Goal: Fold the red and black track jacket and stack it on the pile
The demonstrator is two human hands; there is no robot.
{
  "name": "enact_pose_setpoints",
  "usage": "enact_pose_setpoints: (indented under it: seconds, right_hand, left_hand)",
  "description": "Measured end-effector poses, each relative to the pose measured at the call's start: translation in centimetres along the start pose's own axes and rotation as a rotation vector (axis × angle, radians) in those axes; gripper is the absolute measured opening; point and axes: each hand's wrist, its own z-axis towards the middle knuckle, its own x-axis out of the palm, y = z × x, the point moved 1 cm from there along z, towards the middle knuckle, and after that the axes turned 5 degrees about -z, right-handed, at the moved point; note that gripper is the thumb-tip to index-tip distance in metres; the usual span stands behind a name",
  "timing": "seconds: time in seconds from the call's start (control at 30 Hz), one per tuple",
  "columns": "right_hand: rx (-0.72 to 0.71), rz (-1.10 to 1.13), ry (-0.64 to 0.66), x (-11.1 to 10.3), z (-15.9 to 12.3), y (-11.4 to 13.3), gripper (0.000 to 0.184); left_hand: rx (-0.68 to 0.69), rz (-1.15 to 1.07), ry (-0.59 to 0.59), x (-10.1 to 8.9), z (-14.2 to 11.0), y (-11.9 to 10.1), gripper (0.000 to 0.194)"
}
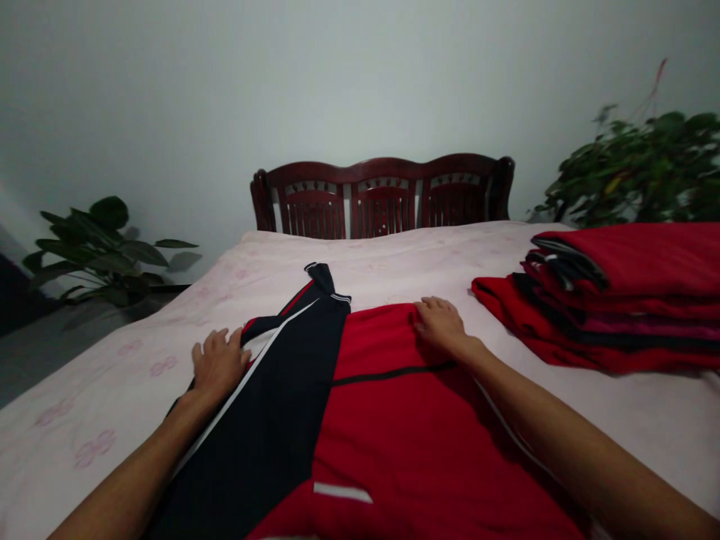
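Note:
A red and dark navy track jacket (394, 435) lies on the bed in front of me. Its navy sleeve (286, 375), with a white stripe and a striped cuff, is laid along the left side of the red body. My left hand (217, 366) rests at the sleeve's outer edge, fingers spread, touching the white and navy cloth. At the far right corner of the red body, my right hand (442, 324) has its fingers closed over the hem. The near end of the jacket runs out of view at the bottom.
A stack of folded red and dark clothes (630, 300) sits on the bed's right side. The bed (146, 367) has a pale pink flowered sheet. Behind it stands a carved dark wooden bench back (382, 195). Leafy plants (106, 247) flank the bed on both sides.

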Motion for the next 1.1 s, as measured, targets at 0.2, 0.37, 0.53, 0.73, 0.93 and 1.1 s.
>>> enact_pose_setpoints:
  seconds: [0.2, 0.37, 0.53, 0.73, 0.93, 1.1]
  right_hand:
    - [-0.386, 0.270, 0.034, -2.9, -12.7, 4.9, 0.059]
    - [-0.550, 0.399, 0.139, -1.4, -22.7, 4.9, 0.058]
    - [-0.519, 0.486, 0.181, -2.1, -25.2, 3.0, 0.054]
    - [-0.433, 0.629, 0.199, -5.7, -22.4, 4.6, 0.040]
    - [-0.389, 0.728, 0.032, -6.6, -16.3, 8.5, 0.049]
    - [-0.672, 0.525, -0.193, -9.1, -11.6, 13.1, 0.078]
  left_hand:
    - [0.290, -0.278, 0.078, -0.2, -7.3, 2.5, 0.062]
    - [0.437, -0.288, 0.069, 0.6, -15.8, 4.2, 0.057]
    - [0.400, -0.409, 0.152, -0.9, -17.7, 5.0, 0.057]
    - [-0.016, -0.662, 0.271, -4.3, -12.8, 1.9, 0.064]
    - [0.223, -1.051, 0.665, -9.4, -13.6, -2.0, 0.032]
    - [0.783, -0.943, 0.932, -12.8, -19.0, -2.7, 0.009]
